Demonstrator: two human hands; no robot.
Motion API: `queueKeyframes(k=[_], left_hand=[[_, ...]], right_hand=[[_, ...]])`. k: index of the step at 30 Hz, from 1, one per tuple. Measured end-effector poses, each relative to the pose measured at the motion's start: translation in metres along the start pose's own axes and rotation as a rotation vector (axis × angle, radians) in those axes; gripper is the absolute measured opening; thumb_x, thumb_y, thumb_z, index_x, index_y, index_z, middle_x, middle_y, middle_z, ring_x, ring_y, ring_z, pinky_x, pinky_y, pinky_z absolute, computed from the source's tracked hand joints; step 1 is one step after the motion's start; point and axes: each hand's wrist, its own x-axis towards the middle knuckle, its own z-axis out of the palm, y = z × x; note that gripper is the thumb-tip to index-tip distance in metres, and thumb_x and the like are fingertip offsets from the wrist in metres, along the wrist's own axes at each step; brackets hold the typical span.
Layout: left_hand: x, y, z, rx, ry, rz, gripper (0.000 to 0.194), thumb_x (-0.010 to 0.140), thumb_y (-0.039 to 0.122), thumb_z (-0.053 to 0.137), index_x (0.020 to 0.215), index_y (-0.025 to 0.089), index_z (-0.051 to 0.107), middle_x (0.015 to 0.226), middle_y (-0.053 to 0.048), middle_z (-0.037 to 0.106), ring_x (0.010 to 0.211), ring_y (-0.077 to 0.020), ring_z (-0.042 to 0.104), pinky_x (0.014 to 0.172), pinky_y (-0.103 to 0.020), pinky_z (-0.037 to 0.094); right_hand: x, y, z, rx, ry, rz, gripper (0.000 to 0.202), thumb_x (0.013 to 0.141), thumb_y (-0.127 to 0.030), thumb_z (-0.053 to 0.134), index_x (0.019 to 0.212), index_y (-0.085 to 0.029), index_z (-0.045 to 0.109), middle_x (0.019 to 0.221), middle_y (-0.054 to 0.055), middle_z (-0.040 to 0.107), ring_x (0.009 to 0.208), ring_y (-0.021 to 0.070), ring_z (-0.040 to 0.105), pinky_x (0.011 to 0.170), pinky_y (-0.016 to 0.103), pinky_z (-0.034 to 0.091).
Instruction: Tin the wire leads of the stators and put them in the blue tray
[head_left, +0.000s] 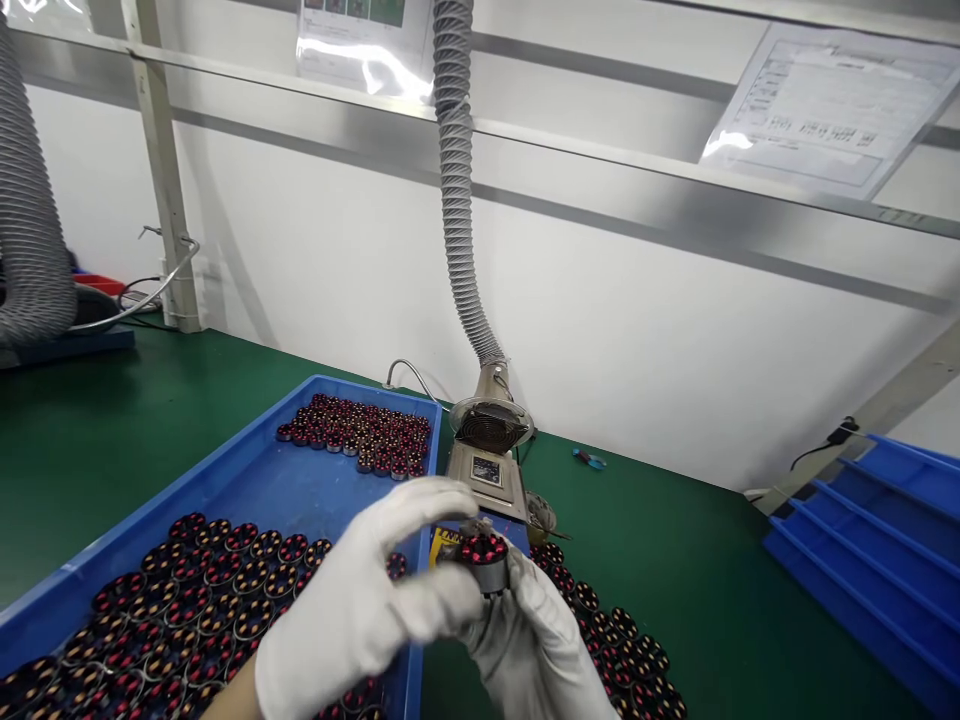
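My right hand (529, 635), in a white glove, holds a small round metal-rimmed part (491, 570) with a black face and red spots. It sits upright between the thumb and fingers. My left hand (367, 590), also gloved in white, is just left of the part, its thumb and fingers apart in a curve. The thumb is blurred, and whether it touches the part I cannot tell. Beneath and behind my left hand lies a blue tray (330, 490) with many similar parts (195, 590), some with red spots and some with yellow.
A boxy metal machine (487, 480) stands beyond my hands under a fume hood (491, 425) on a grey flexible duct (457, 180). More round parts (622, 650) lie on the green table (690, 530) at the right. Small pliers (589, 459) lie farther back. Stacked blue trays (862, 560) stand far right.
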Motion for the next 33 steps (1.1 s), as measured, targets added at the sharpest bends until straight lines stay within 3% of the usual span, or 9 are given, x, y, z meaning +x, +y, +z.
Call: queueKeyframes(k=[2,8,11,14,16,18,22,29,33], left_hand=[[-0.001,0.005,0.001,0.095,-0.097,0.053,0.048,0.064,0.012,0.065,0.11,0.027,0.062,0.115,-0.005,0.063,0.106,-0.022,0.059,0.091,-0.034,0.049],[0.006,0.003,0.006,-0.024,-0.119,0.152,0.029,0.07,0.017,0.069,0.098,0.024,0.068,0.099,-0.004,0.07,0.093,-0.0199,0.064,0.083,-0.03,0.053],[0.007,-0.002,0.008,-0.19,-0.016,0.065,0.01,0.073,0.018,0.065,0.078,0.022,0.072,0.083,-0.003,0.073,0.083,-0.0194,0.066,0.082,-0.03,0.054],[0.007,0.0,0.008,-0.334,0.17,-0.066,0.012,0.069,0.017,0.061,0.061,0.02,0.07,0.066,-0.002,0.072,0.068,-0.0193,0.067,0.068,-0.029,0.057],[0.006,0.003,0.005,-0.359,0.269,-0.133,0.013,0.069,0.015,0.06,0.062,0.019,0.07,0.066,-0.002,0.072,0.069,-0.0195,0.067,0.063,-0.027,0.057],[0.007,0.005,0.002,-0.305,0.243,-0.166,0.012,0.068,0.013,0.061,0.07,0.019,0.071,0.075,-0.003,0.073,0.076,-0.0206,0.068,0.067,-0.028,0.057],[0.007,0.002,0.004,-0.195,0.058,-0.054,0.008,0.068,0.018,0.066,0.072,0.02,0.073,0.083,-0.005,0.073,0.08,-0.0213,0.067,0.073,-0.03,0.057],[0.0,0.0,0.001,-0.227,0.348,0.047,0.013,0.076,0.014,0.063,0.071,0.023,0.071,0.083,0.0,0.073,0.086,-0.0176,0.066,0.076,-0.025,0.055],[0.002,0.0,0.0,-0.107,0.108,-0.049,0.026,0.065,0.005,0.066,0.083,0.024,0.072,0.095,0.0,0.072,0.087,-0.0164,0.066,0.081,-0.023,0.052]], right_hand=[[0.001,0.001,0.002,-0.002,0.007,-0.007,0.021,0.067,-0.037,0.074,0.084,-0.024,0.072,0.09,0.005,0.072,0.083,0.0209,0.066,0.072,0.033,0.055],[0.018,0.016,-0.019,-0.096,0.02,-0.042,0.034,0.055,-0.043,0.08,0.079,-0.021,0.071,0.082,0.006,0.072,0.076,0.022,0.066,0.074,0.037,0.054],[0.019,0.017,-0.021,-0.112,0.034,-0.021,0.036,0.057,-0.039,0.08,0.087,-0.02,0.07,0.08,0.006,0.071,0.069,0.0196,0.066,0.069,0.037,0.055],[0.013,0.011,-0.013,-0.055,0.021,0.049,0.034,0.06,-0.035,0.08,0.09,-0.023,0.069,0.08,0.005,0.072,0.069,0.0198,0.068,0.07,0.038,0.055],[0.009,0.006,-0.007,-0.031,0.007,0.066,0.032,0.059,-0.033,0.081,0.088,-0.024,0.07,0.079,0.005,0.072,0.068,0.0194,0.068,0.07,0.037,0.055],[0.008,0.006,-0.006,-0.016,0.018,0.053,0.032,0.059,-0.031,0.081,0.088,-0.025,0.07,0.083,0.004,0.072,0.067,0.0169,0.068,0.07,0.032,0.055],[0.015,0.016,-0.014,0.023,0.056,-0.018,0.028,0.061,-0.025,0.08,0.088,-0.026,0.071,0.087,0.0,0.071,0.067,0.0099,0.066,0.065,0.021,0.054],[0.018,0.016,-0.015,-0.013,0.065,0.04,0.03,0.06,-0.031,0.081,0.087,-0.021,0.071,0.08,0.005,0.072,0.066,0.0171,0.068,0.065,0.031,0.056],[0.013,0.013,-0.004,0.054,0.123,0.032,0.032,0.055,-0.024,0.084,0.084,-0.019,0.071,0.077,0.002,0.072,0.063,0.0108,0.067,0.058,0.017,0.053]])
